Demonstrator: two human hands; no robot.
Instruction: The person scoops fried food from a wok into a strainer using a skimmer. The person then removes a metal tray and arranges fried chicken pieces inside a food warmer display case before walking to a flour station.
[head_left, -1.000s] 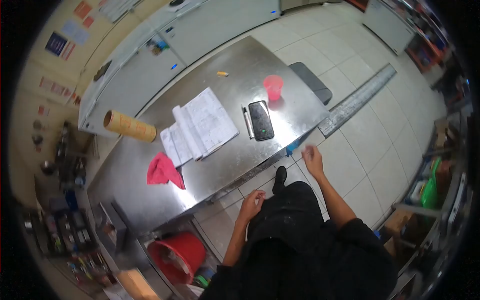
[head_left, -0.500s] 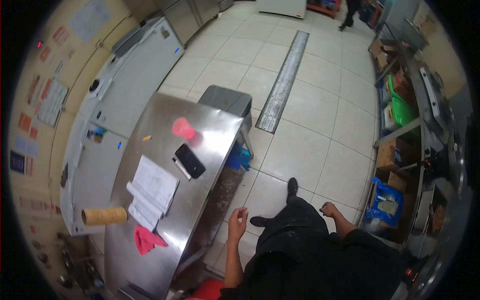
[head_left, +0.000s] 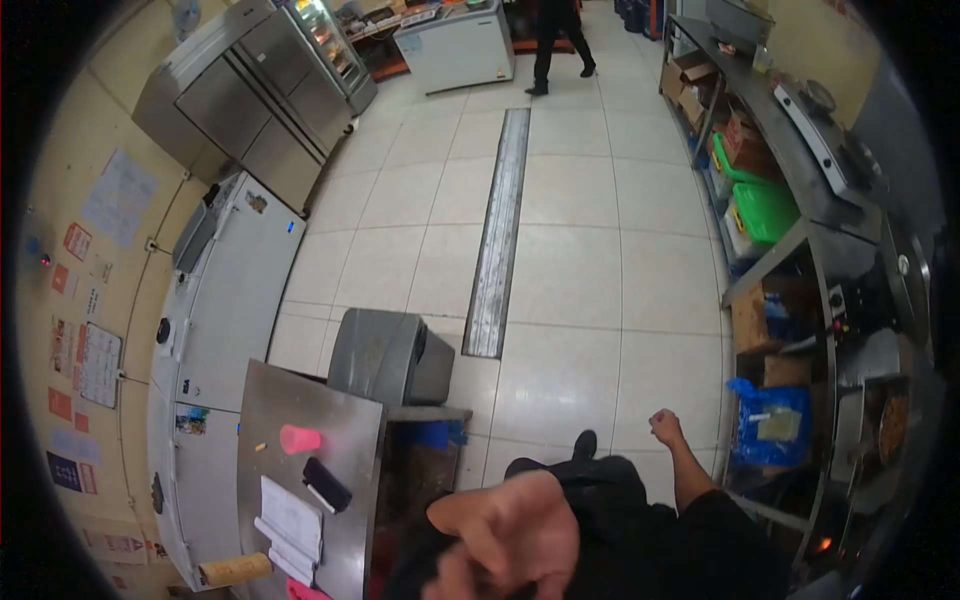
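Observation:
My left hand [head_left: 515,535] is raised close to the camera at the bottom centre, right of the steel table [head_left: 350,410]. It is blurred, with the palm showing, fingers loosely bent and apart, and nothing visible in it. Lower and farther out, my right hand [head_left: 665,427] hangs over the floor tiles, its fingers loosely curled but not closed, with no object seen in it. On the table are a pink cup [head_left: 300,438], a dark phone [head_left: 328,480], an open notebook [head_left: 290,525], a yellow roll [head_left: 235,570] and part of a pink cloth [head_left: 302,590].
A grey bin [head_left: 385,355] stands beyond the table. White freezers [head_left: 235,285] and a steel fridge [head_left: 250,95] line the left. Shelving with green-lidded boxes [head_left: 765,210] and a stove [head_left: 840,175] run along the right. Another person [head_left: 553,40] walks at the far end.
The view has swung right and up along the room, so the table now sits lower left. My left hand has risen toward the camera. More of the other person has come into view.

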